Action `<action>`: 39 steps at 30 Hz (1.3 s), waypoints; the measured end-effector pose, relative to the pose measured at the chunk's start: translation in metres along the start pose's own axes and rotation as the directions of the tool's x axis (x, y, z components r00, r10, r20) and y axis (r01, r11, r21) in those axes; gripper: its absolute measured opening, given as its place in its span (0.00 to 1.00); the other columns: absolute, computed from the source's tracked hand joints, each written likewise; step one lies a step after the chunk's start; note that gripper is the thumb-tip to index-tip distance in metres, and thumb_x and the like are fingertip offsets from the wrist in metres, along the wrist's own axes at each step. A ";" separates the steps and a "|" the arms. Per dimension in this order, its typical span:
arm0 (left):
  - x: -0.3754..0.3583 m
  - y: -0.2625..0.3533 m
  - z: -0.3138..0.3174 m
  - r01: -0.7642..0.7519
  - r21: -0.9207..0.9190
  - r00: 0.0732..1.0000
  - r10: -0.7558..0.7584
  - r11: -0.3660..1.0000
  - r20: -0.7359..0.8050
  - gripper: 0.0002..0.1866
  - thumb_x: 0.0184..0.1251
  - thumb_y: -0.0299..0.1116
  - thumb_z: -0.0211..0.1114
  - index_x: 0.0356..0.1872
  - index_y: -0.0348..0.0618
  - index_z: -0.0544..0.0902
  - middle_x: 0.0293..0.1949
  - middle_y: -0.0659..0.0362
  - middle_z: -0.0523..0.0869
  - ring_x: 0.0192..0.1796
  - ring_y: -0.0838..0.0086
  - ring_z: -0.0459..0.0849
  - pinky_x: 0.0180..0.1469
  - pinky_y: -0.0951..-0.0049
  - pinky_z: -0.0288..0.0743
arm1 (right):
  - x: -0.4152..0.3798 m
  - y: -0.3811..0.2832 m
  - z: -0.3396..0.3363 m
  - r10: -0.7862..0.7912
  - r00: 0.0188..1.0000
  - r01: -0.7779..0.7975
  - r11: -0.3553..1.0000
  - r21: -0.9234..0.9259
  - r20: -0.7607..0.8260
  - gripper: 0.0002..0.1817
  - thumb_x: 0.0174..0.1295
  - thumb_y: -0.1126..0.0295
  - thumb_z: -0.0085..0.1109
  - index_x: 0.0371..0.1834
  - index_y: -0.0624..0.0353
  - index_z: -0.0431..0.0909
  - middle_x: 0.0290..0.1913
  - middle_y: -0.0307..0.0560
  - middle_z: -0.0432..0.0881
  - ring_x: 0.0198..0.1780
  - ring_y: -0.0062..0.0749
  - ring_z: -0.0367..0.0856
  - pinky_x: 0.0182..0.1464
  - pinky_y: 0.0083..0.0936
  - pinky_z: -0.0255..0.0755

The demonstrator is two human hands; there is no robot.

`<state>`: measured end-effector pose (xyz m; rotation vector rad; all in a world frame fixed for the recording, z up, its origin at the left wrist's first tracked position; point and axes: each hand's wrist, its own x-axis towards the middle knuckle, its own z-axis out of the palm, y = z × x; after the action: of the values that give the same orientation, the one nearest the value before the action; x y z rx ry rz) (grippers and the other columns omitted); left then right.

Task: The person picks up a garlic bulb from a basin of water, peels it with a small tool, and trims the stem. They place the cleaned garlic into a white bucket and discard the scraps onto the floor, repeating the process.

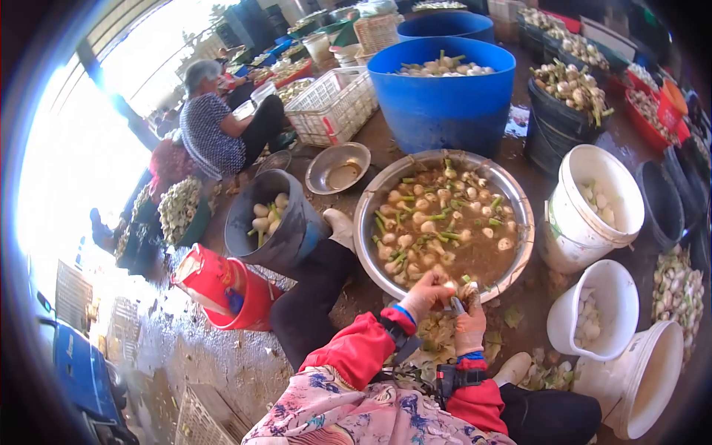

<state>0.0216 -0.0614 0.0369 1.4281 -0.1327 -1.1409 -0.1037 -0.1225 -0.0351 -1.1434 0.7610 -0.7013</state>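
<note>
Two hands are meeting just inside the near rim of the metal basin (363, 245): our left hand (424, 295) is pinching a pale bulb (449, 285), our right hand (469, 328) is gripping a small grey tool (457, 305). Beyond the grip, more bulbs (426, 256) are sitting in brown water. White buckets (561, 326) are edging our room rightward; wet floor (178, 348) is lying open far leftward. Below the grip, peelings (436, 337) are littering the ground; beyond the basin, a blue tub (445, 104) is standing.
</note>
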 end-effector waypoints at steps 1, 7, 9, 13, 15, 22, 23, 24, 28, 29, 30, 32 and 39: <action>0.000 -0.020 -0.010 -0.019 0.031 1.000 0.019 0.999 -0.009 0.25 0.58 0.33 0.69 0.55 0.44 0.69 0.38 0.60 0.80 0.34 0.75 0.81 0.34 0.71 0.79 | -0.005 -0.007 0.003 -0.016 1.000 0.016 0.999 -0.036 0.000 0.23 0.63 0.80 0.58 0.63 0.69 0.71 0.56 0.42 0.78 0.54 0.21 0.74 0.59 0.20 0.67; -0.040 -0.041 -0.027 -0.535 0.543 0.833 0.509 0.647 0.214 0.35 0.49 0.31 0.77 0.61 0.45 0.73 0.47 0.53 0.79 0.53 0.66 0.80 0.50 0.69 0.79 | -0.018 -0.014 0.008 0.069 0.992 -0.076 0.995 0.061 0.105 0.18 0.66 0.71 0.58 0.57 0.66 0.76 0.51 0.40 0.81 0.50 0.21 0.77 0.52 0.19 0.71; -0.033 -0.059 -0.037 -0.562 0.686 0.780 0.572 0.462 0.254 0.36 0.47 0.28 0.77 0.62 0.45 0.74 0.54 0.51 0.77 0.59 0.63 0.76 0.59 0.70 0.74 | -0.013 0.022 -0.002 0.106 0.988 -0.121 0.984 0.132 0.112 0.17 0.67 0.63 0.57 0.54 0.62 0.78 0.45 0.38 0.81 0.43 0.20 0.78 0.43 0.17 0.73; -0.037 -0.052 -0.032 -0.361 0.261 0.925 0.310 0.895 0.218 0.34 0.49 0.25 0.76 0.61 0.39 0.74 0.54 0.57 0.78 0.55 0.73 0.78 0.57 0.73 0.74 | -0.010 0.021 -0.020 0.027 0.982 -0.002 0.991 -0.134 0.189 0.17 0.61 0.67 0.55 0.51 0.61 0.79 0.43 0.53 0.84 0.43 0.38 0.82 0.47 0.31 0.73; -0.039 -0.051 -0.037 -0.363 0.291 0.923 0.298 0.885 0.245 0.35 0.48 0.23 0.77 0.61 0.39 0.75 0.54 0.57 0.78 0.54 0.75 0.77 0.56 0.75 0.74 | -0.022 -0.008 -0.012 -0.141 0.972 0.190 0.940 -0.283 0.186 0.17 0.60 0.67 0.56 0.51 0.60 0.79 0.46 0.58 0.83 0.49 0.49 0.80 0.51 0.33 0.72; -0.059 -0.042 -0.035 -0.439 0.714 0.872 0.451 0.545 0.192 0.39 0.45 0.29 0.76 0.64 0.37 0.72 0.51 0.53 0.78 0.54 0.70 0.78 0.58 0.72 0.72 | -0.020 0.017 0.003 0.091 0.982 -0.066 0.986 -0.154 0.165 0.17 0.58 0.72 0.56 0.51 0.59 0.79 0.44 0.53 0.85 0.46 0.40 0.82 0.50 0.29 0.72; -0.065 -0.040 -0.032 -0.441 0.767 0.855 0.476 0.466 0.203 0.39 0.45 0.32 0.76 0.64 0.38 0.73 0.51 0.50 0.78 0.53 0.65 0.80 0.56 0.69 0.73 | -0.023 0.025 0.001 0.095 0.983 -0.072 0.986 -0.151 0.156 0.17 0.58 0.72 0.56 0.51 0.59 0.79 0.44 0.53 0.85 0.46 0.40 0.82 0.50 0.29 0.72; -0.068 -0.041 -0.028 -0.442 0.767 0.858 0.469 0.465 0.211 0.39 0.45 0.32 0.76 0.64 0.38 0.73 0.51 0.50 0.78 0.53 0.65 0.80 0.56 0.69 0.73 | -0.032 -0.002 0.006 0.085 0.986 -0.057 0.980 -0.190 0.142 0.18 0.57 0.73 0.55 0.52 0.59 0.79 0.44 0.54 0.84 0.46 0.42 0.82 0.50 0.29 0.72; -0.073 -0.055 -0.017 -0.393 0.891 0.794 0.572 0.226 0.205 0.38 0.46 0.36 0.75 0.64 0.41 0.73 0.49 0.47 0.79 0.48 0.58 0.82 0.50 0.65 0.77 | -0.037 -0.022 0.013 0.171 0.985 -0.144 0.861 -0.487 0.011 0.20 0.57 0.75 0.59 0.54 0.59 0.79 0.46 0.51 0.85 0.47 0.29 0.82 0.50 0.24 0.73; -0.071 -0.059 -0.017 -0.407 0.875 0.781 0.596 0.263 0.184 0.38 0.46 0.35 0.75 0.63 0.42 0.73 0.49 0.48 0.79 0.49 0.57 0.82 0.51 0.65 0.77 | -0.037 -0.021 0.013 0.165 0.986 -0.148 0.879 -0.454 -0.003 0.20 0.56 0.76 0.58 0.54 0.60 0.79 0.46 0.52 0.85 0.48 0.30 0.83 0.50 0.24 0.74; -0.068 -0.063 -0.017 -0.419 0.857 0.768 0.620 0.301 0.158 0.38 0.45 0.34 0.76 0.63 0.44 0.73 0.49 0.49 0.80 0.50 0.57 0.82 0.51 0.64 0.77 | -0.036 -0.015 0.010 0.164 0.986 -0.149 0.879 -0.453 -0.006 0.20 0.56 0.76 0.58 0.54 0.60 0.79 0.46 0.52 0.85 0.48 0.30 0.83 0.50 0.24 0.74; -0.059 -0.066 -0.030 -0.426 0.682 0.850 0.521 0.595 0.076 0.35 0.51 0.40 0.74 0.63 0.47 0.73 0.45 0.52 0.82 0.45 0.60 0.84 0.46 0.62 0.79 | -0.034 -0.005 0.002 -0.001 0.997 0.029 0.935 -0.353 0.081 0.19 0.57 0.76 0.57 0.54 0.60 0.79 0.46 0.48 0.86 0.47 0.28 0.83 0.50 0.23 0.74; -0.063 -0.048 -0.041 0.276 -0.456 0.940 -0.140 0.846 0.310 0.27 0.65 0.56 0.57 0.62 0.60 0.70 0.37 0.53 0.82 0.26 0.71 0.80 0.27 0.68 0.76 | -0.046 -0.036 0.004 0.079 0.968 -0.109 0.987 0.118 0.236 0.18 0.59 0.83 0.51 0.52 0.61 0.80 0.44 0.43 0.84 0.49 0.26 0.80 0.54 0.22 0.72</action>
<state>-0.0080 0.0214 0.0229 0.8392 0.1294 -1.4255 -0.1299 -0.0931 0.0078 -1.0416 0.5604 -0.5193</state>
